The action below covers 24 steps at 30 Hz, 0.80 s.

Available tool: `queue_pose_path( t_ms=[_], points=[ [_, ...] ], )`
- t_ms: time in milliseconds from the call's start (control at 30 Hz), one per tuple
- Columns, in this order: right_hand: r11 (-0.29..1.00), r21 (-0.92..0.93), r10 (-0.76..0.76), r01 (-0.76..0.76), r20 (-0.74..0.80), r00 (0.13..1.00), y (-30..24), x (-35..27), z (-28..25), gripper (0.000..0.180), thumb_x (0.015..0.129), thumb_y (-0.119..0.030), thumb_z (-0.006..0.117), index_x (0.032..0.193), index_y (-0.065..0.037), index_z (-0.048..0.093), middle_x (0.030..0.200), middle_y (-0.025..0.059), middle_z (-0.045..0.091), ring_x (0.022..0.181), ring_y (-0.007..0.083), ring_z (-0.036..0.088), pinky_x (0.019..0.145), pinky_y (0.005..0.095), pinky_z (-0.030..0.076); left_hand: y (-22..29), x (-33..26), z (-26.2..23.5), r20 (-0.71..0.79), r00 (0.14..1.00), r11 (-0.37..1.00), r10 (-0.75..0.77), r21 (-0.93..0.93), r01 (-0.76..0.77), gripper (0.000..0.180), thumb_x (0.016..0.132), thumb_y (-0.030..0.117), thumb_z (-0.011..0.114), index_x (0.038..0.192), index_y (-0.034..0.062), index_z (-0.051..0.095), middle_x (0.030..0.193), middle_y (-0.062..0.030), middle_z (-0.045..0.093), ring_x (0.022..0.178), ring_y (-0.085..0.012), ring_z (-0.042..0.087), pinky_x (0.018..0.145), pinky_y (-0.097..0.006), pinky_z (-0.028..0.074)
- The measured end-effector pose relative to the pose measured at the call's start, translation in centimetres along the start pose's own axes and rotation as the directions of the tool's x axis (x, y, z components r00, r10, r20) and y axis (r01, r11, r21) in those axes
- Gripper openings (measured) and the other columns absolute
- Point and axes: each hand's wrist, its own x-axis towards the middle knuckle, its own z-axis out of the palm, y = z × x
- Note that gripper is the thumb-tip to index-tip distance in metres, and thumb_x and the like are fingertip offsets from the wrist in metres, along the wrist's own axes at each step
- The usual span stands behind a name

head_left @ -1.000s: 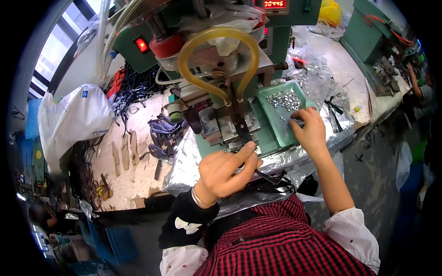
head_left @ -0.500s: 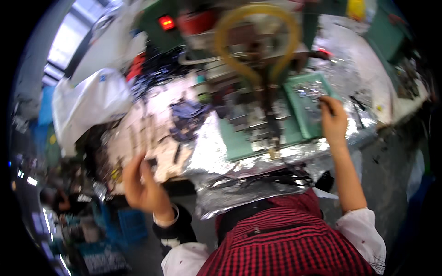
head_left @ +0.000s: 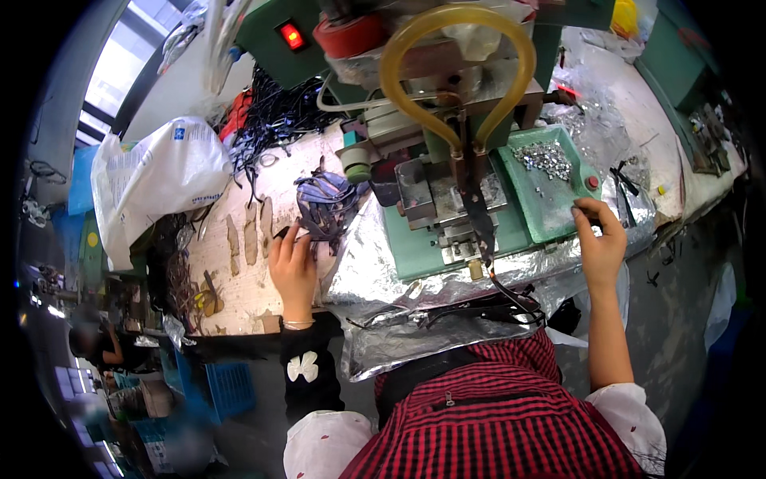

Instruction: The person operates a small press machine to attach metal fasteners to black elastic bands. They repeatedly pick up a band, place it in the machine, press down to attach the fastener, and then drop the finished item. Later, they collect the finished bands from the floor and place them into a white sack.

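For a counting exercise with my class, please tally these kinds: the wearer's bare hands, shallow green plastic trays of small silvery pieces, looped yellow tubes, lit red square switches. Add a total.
Wearer's bare hands: 2 (left hand, right hand)
Shallow green plastic tray of small silvery pieces: 1
Looped yellow tube: 1
Lit red square switch: 1
Total: 5

crinkled, glossy foil [head_left: 353, 273]; a smooth, plastic-looking tray [head_left: 550, 215]; shiny metal bits [head_left: 546, 160]; a matt cloth apron [head_left: 479, 423].
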Motion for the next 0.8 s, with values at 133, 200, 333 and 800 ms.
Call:
queue_pose_path(
  t_ms=[133,200,333,800],
  points=[
    [0.968,0.222,-0.147,0.115,0.135,0.980,-6.1,1.5,1.9,0.016,0.084,-0.003,0.071,0.099,0.000,0.072,0.094,0.0091,0.072,0.084,0.0174,0.067,0.077,0.0302,0.051,0.4,1.1,-0.5,-0.128,0.883,0.846,-0.452,-0.377,0.378,0.018,0.094,0.003,0.061,0.111,0.0017,0.065,0.085,-0.0112,0.070,0.068,-0.0184,0.061,0.065,-0.028,0.046],
    [0.927,0.240,-0.329,0.289,0.147,0.933,-8.5,3.1,3.7,0.016,0.083,-0.003,0.071,0.099,0.001,0.072,0.096,0.0114,0.072,0.086,0.0206,0.069,0.079,0.0321,0.052,1.6,2.5,-0.9,0.114,0.766,0.470,-0.633,-0.729,0.498,0.025,0.099,0.007,0.056,0.124,0.0021,0.061,0.086,-0.0098,0.071,0.068,-0.0096,0.059,0.065,-0.024,0.046],
    [0.880,0.443,-0.226,0.171,0.074,0.971,-10.0,2.8,8.9,0.030,0.081,-0.001,0.073,0.110,0.001,0.067,0.100,0.0113,0.071,0.087,0.0192,0.069,0.080,0.0308,0.052,0.8,0.2,1.9,0.360,0.741,0.198,-0.567,-0.813,0.547,0.033,0.103,0.013,0.052,0.131,-0.0040,0.056,0.119,-0.0172,0.067,0.104,-0.0186,0.066,0.091,-0.028,0.050],
    [0.707,0.688,-0.120,-0.166,0.348,0.930,-15.7,-0.7,5.4,0.061,0.084,-0.001,0.066,0.140,0.002,0.042,0.134,0.0176,0.054,0.116,0.0240,0.057,0.102,0.0355,0.044,17.3,9.8,-8.8,-0.474,0.880,0.719,0.035,-0.600,-0.352,0.009,0.091,-0.002,0.063,0.100,-0.0019,0.065,0.091,-0.0197,0.071,0.068,-0.0230,0.065,0.059,-0.029,0.053]
  ],
)
